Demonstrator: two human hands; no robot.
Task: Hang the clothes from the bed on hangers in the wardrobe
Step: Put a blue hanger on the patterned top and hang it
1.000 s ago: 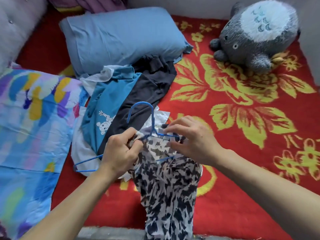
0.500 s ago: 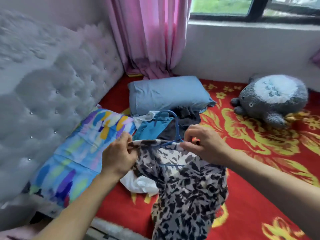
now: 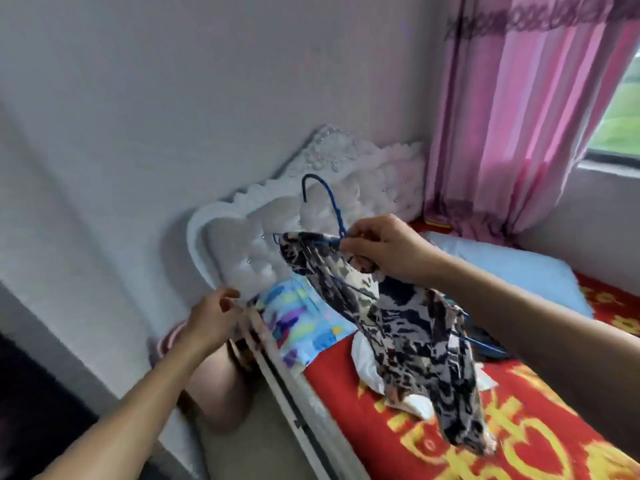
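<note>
Blue wire hanger w/ a black-and-white patterned garment draped on it hangs above the bed edge, right hand pinching it just below the hook. Left hand is lower by the bed's side, fingers loosely bent & blurred, so can't tell if it's holding anything.

Noted pink curtain at 2 o'clock, window at its 3 o'clock. Logged pale blue pillow at 3 o'clock, multicoloured pillow at 6 o'clock just below centre, grey wall at 10 o'clock.
</note>
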